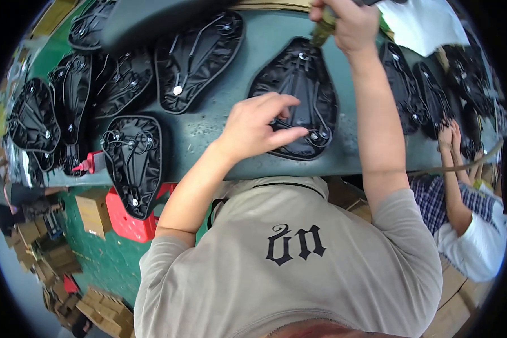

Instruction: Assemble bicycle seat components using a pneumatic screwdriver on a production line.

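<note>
A black bicycle saddle (298, 73) lies upside down on the table, showing its wire rails, bolts and folded cover. My left hand (262, 124) rests over its near left side, fingers curled a little and thumb stretched apart toward the bolts at the near end. Whether a fingertip grips the rail is hard to see. At the saddle's far end, my right hand (352, 25) is closed round a hand tool (323, 29) with a greenish-gold body. The tool's lower end is by the saddle's far edge; its exact kind is unclear.
More upturned saddles (197, 62) lie at the left, one overhanging the near edge (135, 163) beside a red bottle (96, 162). Others (403, 90) lie right, near a co-worker's hands (448, 135). A red stool (129, 217) and cartons (94, 211) stand on the green floor.
</note>
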Demonstrator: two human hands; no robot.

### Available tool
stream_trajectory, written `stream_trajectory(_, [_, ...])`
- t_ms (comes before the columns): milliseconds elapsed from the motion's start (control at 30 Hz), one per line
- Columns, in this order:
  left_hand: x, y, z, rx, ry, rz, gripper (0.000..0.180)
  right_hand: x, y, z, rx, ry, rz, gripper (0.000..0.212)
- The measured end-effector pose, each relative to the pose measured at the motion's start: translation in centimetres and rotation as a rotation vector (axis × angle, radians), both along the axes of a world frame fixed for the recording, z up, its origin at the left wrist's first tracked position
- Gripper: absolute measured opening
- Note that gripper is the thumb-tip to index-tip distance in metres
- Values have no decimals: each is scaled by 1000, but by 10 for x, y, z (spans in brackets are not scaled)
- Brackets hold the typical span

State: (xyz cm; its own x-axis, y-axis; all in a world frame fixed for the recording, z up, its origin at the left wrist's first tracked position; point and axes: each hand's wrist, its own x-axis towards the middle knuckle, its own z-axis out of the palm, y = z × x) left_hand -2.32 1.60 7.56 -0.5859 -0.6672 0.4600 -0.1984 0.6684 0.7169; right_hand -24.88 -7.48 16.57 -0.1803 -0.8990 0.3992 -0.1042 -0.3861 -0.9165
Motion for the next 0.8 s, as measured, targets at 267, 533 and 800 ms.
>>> stream_trajectory(267, [-15, 73, 6, 395, 68, 155, 39, -13, 106, 57, -332, -31, -39, 31])
stream_trajectory(533, [-14, -11, 36, -341, -160, -84, 60, -56, 192, 36, -211, -226, 408, 44])
stream_trajectory(800, [-29, -19, -2, -275, -161, -130, 40, 9, 193, 32, -66, -428, -83, 27])
